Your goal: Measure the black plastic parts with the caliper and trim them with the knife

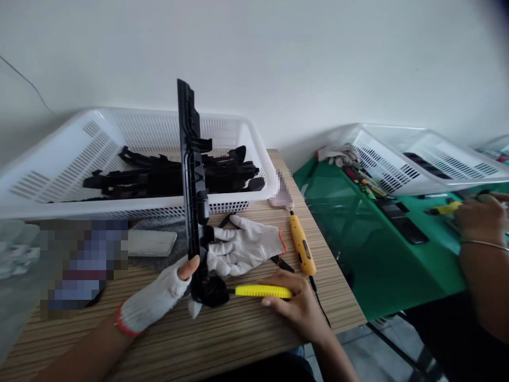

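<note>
Our gloved left hand (pixel 159 300) grips the upright black part (pixel 193 185). Our right hand (pixel 296 307) clasps the yellow driver (pixel 262 291), its tip against the part's base.

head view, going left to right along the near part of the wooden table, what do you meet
gloved left hand → long black plastic part held upright → yellow tool → bare right hand → co-worker's hand at the green table

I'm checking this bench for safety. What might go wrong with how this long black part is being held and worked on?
The long black part stands upright, gripped only near its base by the gloved left hand, so it may tip toward the white basket. The bare right hand presses the yellow tool sideways at the base; a slip might hit the exposed left thumb. The loose white glove close behind could snag.
</note>
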The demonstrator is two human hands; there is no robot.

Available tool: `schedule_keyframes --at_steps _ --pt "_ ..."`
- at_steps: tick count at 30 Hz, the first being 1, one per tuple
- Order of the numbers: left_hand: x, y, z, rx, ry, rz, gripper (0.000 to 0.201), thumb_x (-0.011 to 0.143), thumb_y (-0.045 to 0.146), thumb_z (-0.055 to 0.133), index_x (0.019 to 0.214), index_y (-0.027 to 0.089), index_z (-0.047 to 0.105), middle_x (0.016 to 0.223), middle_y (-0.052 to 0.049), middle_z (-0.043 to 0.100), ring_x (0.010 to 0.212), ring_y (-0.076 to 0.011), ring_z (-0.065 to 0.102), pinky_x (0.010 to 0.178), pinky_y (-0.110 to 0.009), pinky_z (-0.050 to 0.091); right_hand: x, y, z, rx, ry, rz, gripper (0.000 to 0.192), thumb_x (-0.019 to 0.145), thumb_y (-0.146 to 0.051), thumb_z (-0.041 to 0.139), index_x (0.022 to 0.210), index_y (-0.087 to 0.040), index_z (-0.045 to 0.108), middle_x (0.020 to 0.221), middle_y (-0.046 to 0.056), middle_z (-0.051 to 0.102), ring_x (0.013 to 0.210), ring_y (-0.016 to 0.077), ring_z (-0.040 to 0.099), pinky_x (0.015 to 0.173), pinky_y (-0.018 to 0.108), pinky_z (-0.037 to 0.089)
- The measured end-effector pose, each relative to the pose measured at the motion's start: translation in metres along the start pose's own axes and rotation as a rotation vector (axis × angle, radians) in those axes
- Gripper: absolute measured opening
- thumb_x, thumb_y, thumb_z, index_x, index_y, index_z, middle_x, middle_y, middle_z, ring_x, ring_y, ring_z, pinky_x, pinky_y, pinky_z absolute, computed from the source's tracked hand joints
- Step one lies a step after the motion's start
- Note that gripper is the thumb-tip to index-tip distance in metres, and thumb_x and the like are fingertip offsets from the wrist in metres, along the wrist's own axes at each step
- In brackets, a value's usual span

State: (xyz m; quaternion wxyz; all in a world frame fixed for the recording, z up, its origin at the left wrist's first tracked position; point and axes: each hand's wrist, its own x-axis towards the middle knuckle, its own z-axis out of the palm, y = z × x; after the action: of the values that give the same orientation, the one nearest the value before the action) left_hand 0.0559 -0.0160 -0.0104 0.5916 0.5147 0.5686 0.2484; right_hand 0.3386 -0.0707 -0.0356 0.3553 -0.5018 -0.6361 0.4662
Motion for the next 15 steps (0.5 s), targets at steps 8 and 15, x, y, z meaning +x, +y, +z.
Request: schedule_keyframes --at_steps 8,15 --pt "-0.001 0.025 0.005 -0.07 0.01 0.034 0.026 0.068 0.051 0.074 0.072 0.025 0.07 0.075 -0.004 0.076 0.093 -0.0333 0.07 0.093 -0.042 0.057 0.0 -0.003 -0.003 0.034 0.075 -0.021 0.055 0.087 -0.069 0.065 0.094 -0.018 0.085 0.076 0.009 0.072 0.068 0.0191 0.065 0.061 0.028 0.05" --pt "-0.001 0.014 -0.004 -0.07 -0.065 -0.048 0.049 0.077 0.069 0.061 0.064 0.023 0.07 0.057 -0.005 0.07 0.07 -0.0281 0.069 0.078 -0.039 0.06 0.017 -0.029 -0.017 -0.008 -0.125 -0.111 0.047 0.082 -0.062 0.076 0.102 -0.021 0.083 0.086 0.008 0.075 0.078 0.02 0.069 0.071 0.03 0.055"
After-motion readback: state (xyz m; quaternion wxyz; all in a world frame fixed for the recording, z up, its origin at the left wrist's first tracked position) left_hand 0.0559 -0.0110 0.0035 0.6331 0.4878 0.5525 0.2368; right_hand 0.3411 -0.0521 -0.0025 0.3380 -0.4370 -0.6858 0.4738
